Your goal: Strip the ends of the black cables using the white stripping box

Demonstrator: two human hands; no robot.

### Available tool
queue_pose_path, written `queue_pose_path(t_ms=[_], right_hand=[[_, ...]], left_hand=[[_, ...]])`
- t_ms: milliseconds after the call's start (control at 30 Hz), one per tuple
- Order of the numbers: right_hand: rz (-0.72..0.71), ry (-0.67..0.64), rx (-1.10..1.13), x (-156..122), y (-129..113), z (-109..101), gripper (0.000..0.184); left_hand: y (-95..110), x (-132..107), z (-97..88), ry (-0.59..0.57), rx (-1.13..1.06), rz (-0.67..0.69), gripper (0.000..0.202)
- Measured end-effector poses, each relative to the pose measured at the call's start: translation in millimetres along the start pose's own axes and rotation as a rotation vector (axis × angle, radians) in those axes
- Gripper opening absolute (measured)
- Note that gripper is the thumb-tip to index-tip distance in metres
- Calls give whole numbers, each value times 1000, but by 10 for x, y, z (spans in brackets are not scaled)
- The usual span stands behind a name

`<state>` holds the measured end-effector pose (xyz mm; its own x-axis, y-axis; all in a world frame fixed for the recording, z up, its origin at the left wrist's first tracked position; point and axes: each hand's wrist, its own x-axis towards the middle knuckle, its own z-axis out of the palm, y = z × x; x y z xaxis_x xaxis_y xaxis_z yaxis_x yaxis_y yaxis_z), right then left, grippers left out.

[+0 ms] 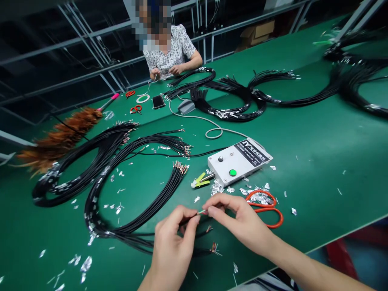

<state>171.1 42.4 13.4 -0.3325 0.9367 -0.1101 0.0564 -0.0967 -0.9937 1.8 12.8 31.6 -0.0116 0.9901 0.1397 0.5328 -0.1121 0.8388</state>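
Note:
My left hand [177, 234] is closed around a black cable near its stripped end. From between its fingertips stick out thin inner wires [201, 212], one pale and one reddish. Thumb and fingers of my right hand [233, 212] pinch the tips of these wires. Below my hands lie other frayed cable ends [214, 247] of the same bundle. The bundle of black cables [95, 202] curves away to the left. Just beyond my right hand are orange-handled scissors [277, 218], partly covered by it. A white control box [224, 165] with a green button and a yellow-green clip [200, 181] stands behind them.
Foil scraps [86, 264] and wire bits litter the green table [303, 161]. Further cable coils [230, 115] lie towards the back. A feather duster [66, 129], a phone [158, 102] and a grey pedal-like piece [186, 106] are there too. A person [169, 52] sits opposite, hands on a thin wire.

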Motion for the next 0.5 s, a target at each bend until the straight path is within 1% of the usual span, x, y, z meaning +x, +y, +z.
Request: queue_pose_path(t_ms=[100,200,300,500], right_hand=[[78,-32,186,17,3,7,27],[132,-49,335,22,20,21,29],[157,-59,408,29,30,27,28],[190,-66,476,36,32,22,25]], left_hand=[[12,-32,42,44,93,80,13],[0,-61,67,50,167,133,13],[-19,-81,77,48,192,151,13],[-24,-97,74,52,261,210,12]])
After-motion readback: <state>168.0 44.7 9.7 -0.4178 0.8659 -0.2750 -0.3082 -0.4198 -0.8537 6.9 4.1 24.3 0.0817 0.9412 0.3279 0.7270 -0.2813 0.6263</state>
